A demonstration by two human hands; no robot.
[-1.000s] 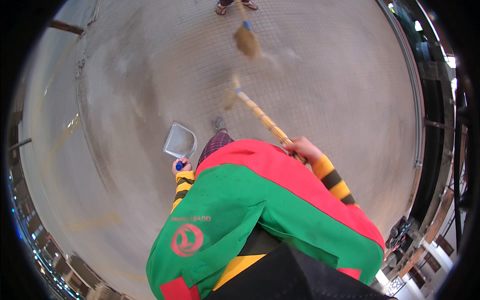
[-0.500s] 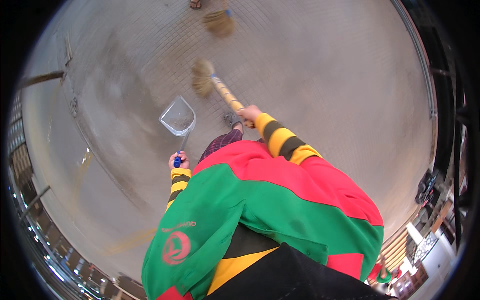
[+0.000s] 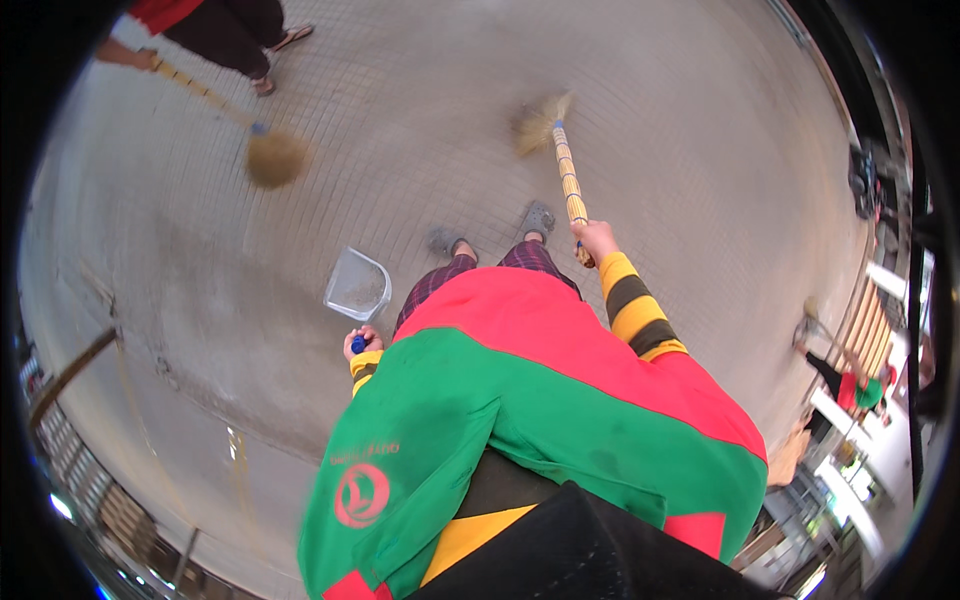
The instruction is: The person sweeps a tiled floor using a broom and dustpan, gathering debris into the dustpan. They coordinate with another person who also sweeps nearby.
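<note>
A wide floor [image 3: 700,200] of small grey paving tiles is seen spread beneath both hands, its surface dull and gridded. Nearest the camera, a smooth jacket [image 3: 560,420] in green and red with yellow-and-black striped cuffs is worn; a round red emblem [image 3: 360,495] is printed on the green sleeve below the left hand. Two straw brooms are counted. One broom [image 3: 565,165], with a yellow banded handle, a blue collar and a blurred bristle head, is gripped at its lower end by the right hand [image 3: 595,240], fingers wrapped fully round it, and is stretched forward over the tiles. One pale grey dustpan [image 3: 357,287], scoop-shaped and plastic-looking, is rested on the floor just ahead of the left hand [image 3: 362,343], which is closed round its blue handle end. Two grey shoes [image 3: 538,218] are planted between the hands. The second broom [image 3: 272,155] is held far beyond the left hand by another person [image 3: 215,25].
</note>
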